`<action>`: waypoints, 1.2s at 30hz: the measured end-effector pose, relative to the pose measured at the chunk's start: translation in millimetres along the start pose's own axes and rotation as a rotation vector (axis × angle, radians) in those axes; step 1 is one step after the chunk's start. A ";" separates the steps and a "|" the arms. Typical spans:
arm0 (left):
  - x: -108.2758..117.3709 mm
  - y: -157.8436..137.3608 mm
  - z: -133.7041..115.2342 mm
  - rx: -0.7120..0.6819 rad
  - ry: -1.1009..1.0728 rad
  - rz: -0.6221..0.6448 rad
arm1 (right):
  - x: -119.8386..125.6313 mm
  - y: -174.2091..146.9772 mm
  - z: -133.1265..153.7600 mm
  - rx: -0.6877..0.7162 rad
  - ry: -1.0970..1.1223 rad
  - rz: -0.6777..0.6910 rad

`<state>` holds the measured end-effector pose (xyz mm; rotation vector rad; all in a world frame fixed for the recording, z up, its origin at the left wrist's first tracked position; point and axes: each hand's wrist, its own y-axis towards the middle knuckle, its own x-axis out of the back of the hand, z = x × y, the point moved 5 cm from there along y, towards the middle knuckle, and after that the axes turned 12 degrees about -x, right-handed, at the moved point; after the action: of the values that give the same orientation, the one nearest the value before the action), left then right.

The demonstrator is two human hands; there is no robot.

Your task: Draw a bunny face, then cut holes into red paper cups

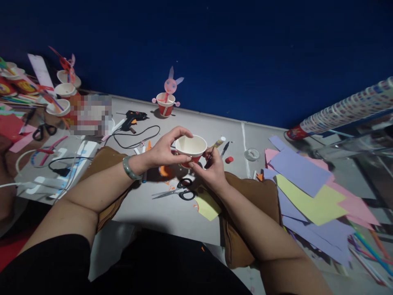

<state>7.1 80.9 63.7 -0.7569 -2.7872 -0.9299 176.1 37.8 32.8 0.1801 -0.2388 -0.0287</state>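
Note:
A red and white paper cup (191, 146) is held tilted above the table, its white inside facing up toward me. My left hand (167, 149) grips it from the left, thumb across the front and fingers over the rim. My right hand (213, 168) steadies its right side. Between the right fingers also sticks up a yellow tube with a white end (220, 141), possibly a glue stick. Below the hands lie black-handled scissors (181, 191), orange scraps and a piece of yellow paper (208, 205). A small red cap (229, 159) sits to the right.
A cup with a pink paper rabbit (166, 104) stands by the blue wall. Left of it lies a black glue gun (135, 119) with its cable. Purple, pink and yellow paper (310, 200) and a long stack of cups (346, 106) are at right. A person's arm shows at far left.

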 end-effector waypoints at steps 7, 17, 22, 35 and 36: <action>1.9 0.6 -0.2 -0.066 -0.001 0.023 | 0.2 -0.8 -3.7 -0.011 0.001 -0.007; -0.3 0.9 1.2 -0.048 -0.029 0.000 | -2.2 -2.2 -13.7 -0.094 0.012 0.024; -1.3 1.0 2.3 -0.022 -0.040 -0.017 | -2.8 -2.1 -16.1 -0.092 0.040 0.038; 1.9 2.9 10.1 0.036 -0.116 -0.067 | -1.4 -0.5 -6.6 -0.024 0.028 0.023; 2.0 3.0 10.1 0.038 -0.117 -0.070 | -1.6 -0.5 -5.5 -0.023 0.045 0.027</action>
<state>7.4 89.7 57.7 -0.7360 -2.9417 -0.8672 175.8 38.3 27.0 0.1545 -0.1959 -0.0005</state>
